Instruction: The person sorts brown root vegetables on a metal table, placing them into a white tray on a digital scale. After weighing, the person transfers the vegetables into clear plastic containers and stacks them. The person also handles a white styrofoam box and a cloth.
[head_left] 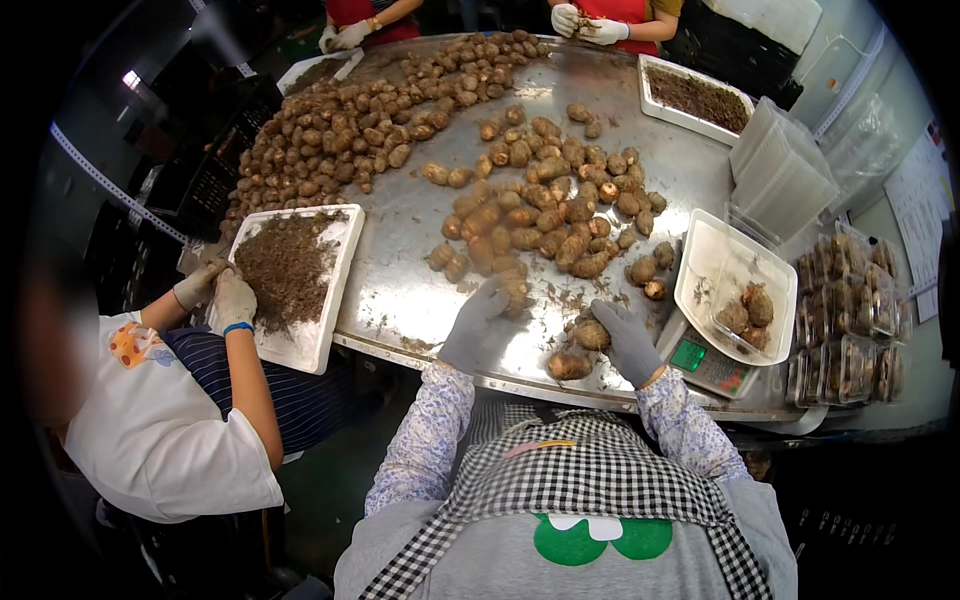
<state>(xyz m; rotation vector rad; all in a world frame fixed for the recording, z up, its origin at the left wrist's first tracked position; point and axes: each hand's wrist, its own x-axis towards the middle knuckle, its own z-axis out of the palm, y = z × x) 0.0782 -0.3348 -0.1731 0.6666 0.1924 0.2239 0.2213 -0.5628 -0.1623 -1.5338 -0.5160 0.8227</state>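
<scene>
Both of my hands wear grey gloves. My left hand (476, 328) is closed at the fingertips on a brown taro corm (514, 288), which is blurred. Near the table's front edge, my right hand (626, 345) has its thumb and fingers round a second taro corm (590, 334). Just left of that one, another taro corm (569, 366) lies on the metal. Beyond my hands spreads a loose group of taro corms (556, 205). To my right, a white tub (698, 275) with a few corms in it sits tilted on a digital scale (712, 368) with a lit green display.
A large heap of taro corms (350, 130) covers the far left of the metal table (395, 260). A co-worker's gloved hands (232, 296) are at a white tray of soil (345, 262). Stacked clear containers (785, 165) and filled clear packs (845, 310) stand right. Two people work across the table.
</scene>
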